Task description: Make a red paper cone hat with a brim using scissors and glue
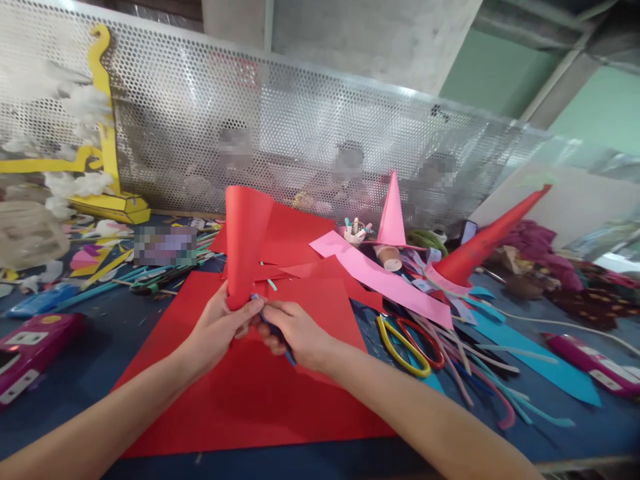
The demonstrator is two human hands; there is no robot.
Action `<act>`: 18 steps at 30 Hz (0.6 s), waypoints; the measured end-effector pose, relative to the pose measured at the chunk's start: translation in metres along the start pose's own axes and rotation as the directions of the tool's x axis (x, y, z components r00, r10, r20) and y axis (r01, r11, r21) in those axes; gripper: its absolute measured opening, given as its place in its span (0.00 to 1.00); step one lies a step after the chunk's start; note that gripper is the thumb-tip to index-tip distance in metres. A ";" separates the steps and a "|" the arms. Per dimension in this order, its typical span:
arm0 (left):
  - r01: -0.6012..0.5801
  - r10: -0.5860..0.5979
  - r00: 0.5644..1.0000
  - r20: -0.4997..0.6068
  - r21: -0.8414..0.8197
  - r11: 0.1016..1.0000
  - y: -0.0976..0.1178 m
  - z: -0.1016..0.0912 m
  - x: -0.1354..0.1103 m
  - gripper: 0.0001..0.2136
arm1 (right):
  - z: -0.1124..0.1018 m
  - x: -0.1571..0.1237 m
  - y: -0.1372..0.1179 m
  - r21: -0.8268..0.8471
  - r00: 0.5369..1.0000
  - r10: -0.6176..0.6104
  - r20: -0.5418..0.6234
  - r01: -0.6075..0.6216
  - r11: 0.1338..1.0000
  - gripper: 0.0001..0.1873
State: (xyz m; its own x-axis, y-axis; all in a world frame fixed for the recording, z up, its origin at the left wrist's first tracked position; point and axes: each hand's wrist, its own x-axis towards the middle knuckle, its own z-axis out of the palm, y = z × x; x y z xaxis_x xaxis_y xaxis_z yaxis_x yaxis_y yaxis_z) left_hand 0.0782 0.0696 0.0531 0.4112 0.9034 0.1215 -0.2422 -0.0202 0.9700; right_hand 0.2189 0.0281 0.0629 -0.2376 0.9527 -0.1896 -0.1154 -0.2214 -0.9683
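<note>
A sheet of red paper rolled into an upright cone-like tube, wider at the top, is gripped near its lower end by my left hand. Its thumb presses on the paper. My right hand is closed around a slim dark-blue tool, its tip close to my left thumb at the cone's lower edge. Fingers cover most of the tool, so its exact kind is unclear. Both hands are above a large flat red paper sheet. Red paper strips lie just behind them.
Scissors with yellow and red handles lie at the right beside pipe cleaners and a pink paper strip. Farther back stand a pink cone and a red cone. Magenta devices flank the blue table; a perforated metal panel rises behind.
</note>
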 end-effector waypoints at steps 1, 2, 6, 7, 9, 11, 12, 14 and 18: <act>-0.005 0.005 1.000 -0.028 -0.006 1.000 0.001 0.001 0.000 0.17 | 0.001 0.002 0.000 0.032 1.000 0.022 0.008 -0.022 0.999 0.15; -0.009 0.009 0.999 -0.044 -0.017 1.000 0.001 0.001 0.001 0.17 | 0.002 0.003 0.001 0.059 0.999 0.039 0.018 -0.040 0.997 0.15; 0.004 -0.006 0.998 -0.056 -0.044 0.999 0.001 0.004 0.004 0.19 | 0.004 0.007 0.006 0.112 0.999 0.049 0.005 -0.050 0.993 0.17; 0.009 -0.011 0.999 -0.052 -0.044 0.999 0.001 0.004 0.005 0.19 | 0.003 0.007 0.007 0.125 0.999 0.047 -0.001 -0.046 0.991 0.18; 0.015 -0.018 0.998 -0.061 -0.047 0.999 0.001 0.003 0.007 0.18 | -0.001 0.003 0.007 0.170 0.999 0.048 0.010 -0.049 0.984 0.18; 0.005 -0.013 0.995 -0.094 -0.083 0.997 0.002 0.000 0.009 0.17 | -0.008 -0.004 0.006 0.218 0.998 0.059 0.033 -0.065 0.974 0.17; -0.006 -0.008 0.993 -0.116 -0.118 0.993 0.003 -0.002 0.010 0.16 | -0.013 -0.010 0.006 0.232 0.998 0.053 0.033 -0.059 0.971 0.17; -0.028 -0.001 0.989 -0.147 -0.194 0.981 0.005 -0.005 0.013 0.16 | -0.024 -0.020 0.007 0.225 1.000 0.007 0.014 -0.010 0.974 0.18; -0.024 -0.020 0.986 -0.166 -0.254 0.967 0.008 -0.006 0.013 0.17 | -0.042 -0.033 0.012 0.152 0.994 -0.113 0.006 0.111 0.982 0.16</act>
State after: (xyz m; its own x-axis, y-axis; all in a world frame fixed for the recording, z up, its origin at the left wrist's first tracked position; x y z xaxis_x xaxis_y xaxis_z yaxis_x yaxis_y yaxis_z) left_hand 0.0762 0.0842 0.0607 0.2646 0.9621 0.0660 -0.4674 0.0681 0.8814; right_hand 0.2656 0.0026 0.0509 -0.2284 0.9704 -0.0781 -0.2858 -0.1435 -0.9475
